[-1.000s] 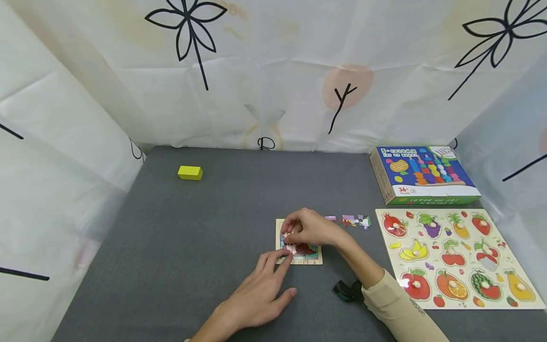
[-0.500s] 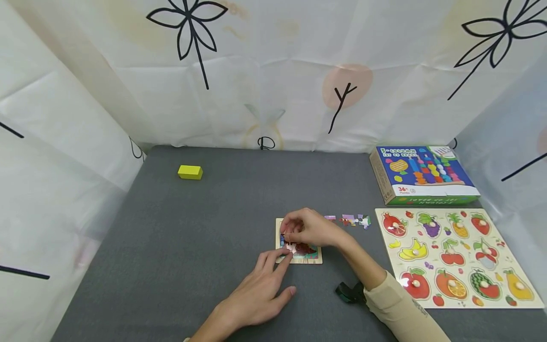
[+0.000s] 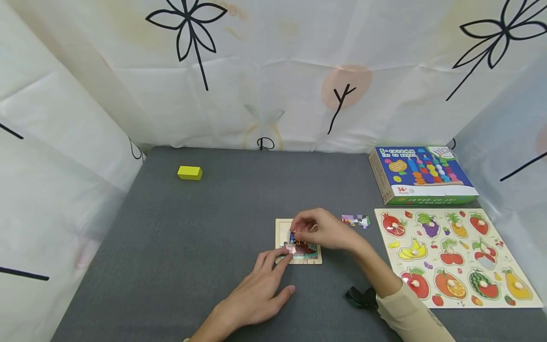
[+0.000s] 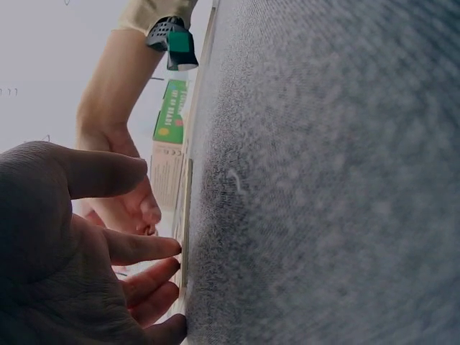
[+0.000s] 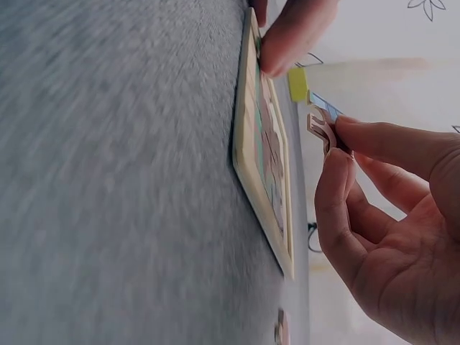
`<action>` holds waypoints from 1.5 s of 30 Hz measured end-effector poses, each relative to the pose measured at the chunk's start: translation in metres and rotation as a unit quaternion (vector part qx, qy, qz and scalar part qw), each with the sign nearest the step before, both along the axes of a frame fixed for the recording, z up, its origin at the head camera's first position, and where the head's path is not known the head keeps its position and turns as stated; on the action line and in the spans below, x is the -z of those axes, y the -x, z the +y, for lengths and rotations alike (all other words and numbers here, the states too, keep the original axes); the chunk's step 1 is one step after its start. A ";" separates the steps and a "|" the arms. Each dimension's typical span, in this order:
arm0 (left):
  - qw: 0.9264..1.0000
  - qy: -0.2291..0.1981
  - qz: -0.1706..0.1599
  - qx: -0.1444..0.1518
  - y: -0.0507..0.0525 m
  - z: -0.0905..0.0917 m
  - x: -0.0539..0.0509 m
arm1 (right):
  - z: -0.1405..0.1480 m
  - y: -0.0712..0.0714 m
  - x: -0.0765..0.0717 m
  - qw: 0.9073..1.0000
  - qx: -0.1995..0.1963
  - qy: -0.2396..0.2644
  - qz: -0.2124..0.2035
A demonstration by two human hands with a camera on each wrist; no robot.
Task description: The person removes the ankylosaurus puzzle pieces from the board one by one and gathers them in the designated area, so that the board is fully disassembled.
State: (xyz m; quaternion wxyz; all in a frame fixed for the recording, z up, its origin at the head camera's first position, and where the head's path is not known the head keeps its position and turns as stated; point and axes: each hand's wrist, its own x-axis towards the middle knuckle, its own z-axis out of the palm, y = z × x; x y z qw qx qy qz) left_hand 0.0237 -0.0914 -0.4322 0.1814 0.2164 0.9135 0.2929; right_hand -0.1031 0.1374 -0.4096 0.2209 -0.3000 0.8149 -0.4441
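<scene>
A small wooden-framed jigsaw puzzle (image 3: 282, 227) lies on the grey table, partly filled with printed pieces. Above it, my right hand (image 3: 323, 230) pinches a jigsaw piece (image 5: 321, 129) between thumb and fingertip. In the right wrist view that piece is tilted and clear of the frame, with brown and blue print. My left hand (image 3: 260, 289) reaches in from the lower left, fingers extended, fingertips resting on the puzzle's near left part. From the head view, the right fingers cover most of the held piece and some of the picture.
Loose jigsaw pieces (image 3: 355, 221) lie right of the puzzle, partly behind the right hand. A fruit knob board (image 3: 457, 304) and a bead-toy box (image 3: 427, 173) occupy the table's right side. A yellow block (image 3: 190, 173) sits at the back left. Patterned cloth (image 3: 273, 61) hangs behind.
My right hand has shifted slightly right with the jigsaw piece, uncovering the frame's upper left and covering a loose piece. The left hand stays in place.
</scene>
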 end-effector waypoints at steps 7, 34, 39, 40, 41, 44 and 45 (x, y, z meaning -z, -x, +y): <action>1.000 0.007 -0.013 -0.005 0.001 0.001 0.000 | 0.024 -0.005 0.000 1.000 0.023 -0.007 0.008; 1.000 -0.001 -0.018 -0.008 0.000 0.002 -0.001 | 0.085 -0.011 0.002 0.997 0.066 -0.047 -0.011; 1.000 -0.003 -0.017 -0.010 0.000 0.001 -0.001 | 0.081 -0.010 0.006 0.996 0.073 -0.056 0.008; 1.000 -0.003 -0.017 -0.010 0.000 0.001 -0.001 | 0.080 -0.010 0.006 0.995 0.075 -0.057 0.012; 1.000 -0.003 -0.018 -0.010 0.000 0.001 -0.001 | 0.079 -0.010 0.006 0.995 0.077 -0.061 0.018; 1.000 -0.001 -0.019 -0.010 0.000 0.001 -0.001 | 0.077 -0.010 0.005 0.993 0.083 -0.072 0.033; 1.000 -0.001 -0.019 -0.010 0.000 0.001 -0.001 | 0.076 -0.010 0.005 0.993 0.084 -0.076 0.036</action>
